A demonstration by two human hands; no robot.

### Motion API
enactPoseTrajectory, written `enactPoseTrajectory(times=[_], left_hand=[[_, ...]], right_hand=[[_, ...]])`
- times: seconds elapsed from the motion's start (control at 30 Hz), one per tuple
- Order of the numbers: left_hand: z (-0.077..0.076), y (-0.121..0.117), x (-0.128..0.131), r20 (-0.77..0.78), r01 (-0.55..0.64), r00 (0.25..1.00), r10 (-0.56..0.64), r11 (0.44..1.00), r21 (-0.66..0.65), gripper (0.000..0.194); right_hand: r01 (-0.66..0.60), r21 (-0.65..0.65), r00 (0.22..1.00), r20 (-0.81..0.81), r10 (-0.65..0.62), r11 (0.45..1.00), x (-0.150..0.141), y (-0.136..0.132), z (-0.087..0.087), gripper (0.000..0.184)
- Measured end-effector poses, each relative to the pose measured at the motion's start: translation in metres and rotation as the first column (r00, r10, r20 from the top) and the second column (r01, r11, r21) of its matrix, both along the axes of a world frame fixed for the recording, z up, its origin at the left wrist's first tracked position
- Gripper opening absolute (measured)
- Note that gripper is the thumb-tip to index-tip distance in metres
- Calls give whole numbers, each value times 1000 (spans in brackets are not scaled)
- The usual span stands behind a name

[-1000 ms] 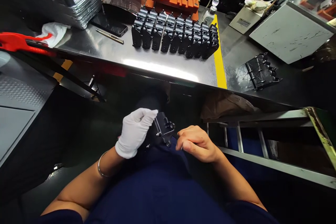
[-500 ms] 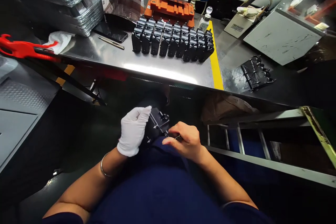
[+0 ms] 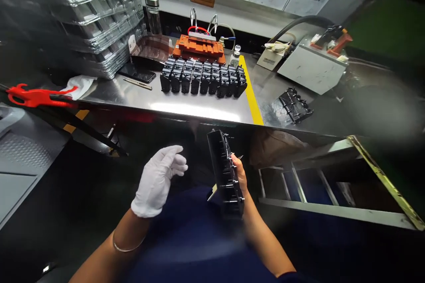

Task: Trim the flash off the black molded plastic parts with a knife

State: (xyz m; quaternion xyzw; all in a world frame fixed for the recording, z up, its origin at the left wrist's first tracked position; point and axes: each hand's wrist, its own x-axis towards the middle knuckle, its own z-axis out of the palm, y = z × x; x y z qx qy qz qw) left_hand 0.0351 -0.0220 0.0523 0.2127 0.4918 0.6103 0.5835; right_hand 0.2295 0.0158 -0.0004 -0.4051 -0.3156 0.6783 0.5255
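One metal bench [image 3: 133,98] spans the far side, clear trays [image 3: 99,13] stacked at its left. Toward its middle stands a row of black parts [image 3: 203,80], just nearer than an orange fixture [image 3: 201,47]. Nearer me than the bench, my bare right hand [image 3: 240,176] grips a long black part [image 3: 223,168] upright by its right side. My gloved left hand [image 3: 155,182] is apart from it, open, fingers loosely bent.

left hand [image 3: 158,181] raised, seemingly half-open

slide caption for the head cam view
Right hand holds a black plastic part; gloved left hand hovers beside it, below a metal bench.
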Motion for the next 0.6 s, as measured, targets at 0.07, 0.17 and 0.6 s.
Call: enactPoseTrajectory(times=[0.07, 0.17, 0.6], left_hand=[[-7, 6, -4, -16, -16, 1000, 15, 999, -38, 30], [-17, 18, -3, -23, 0, 1000, -2, 996, -92, 34], [-66, 103, -80, -269, -84, 963, -14, 933, -351, 31]], right_hand=[[6, -40, 1000, -26, -7, 999, -1, 1, 0, 32], [15, -49, 1000, 7, -15, 999, -4, 4, 1, 35], [218, 594, 318, 707, -632, 774, 139, 250, 73, 30]])
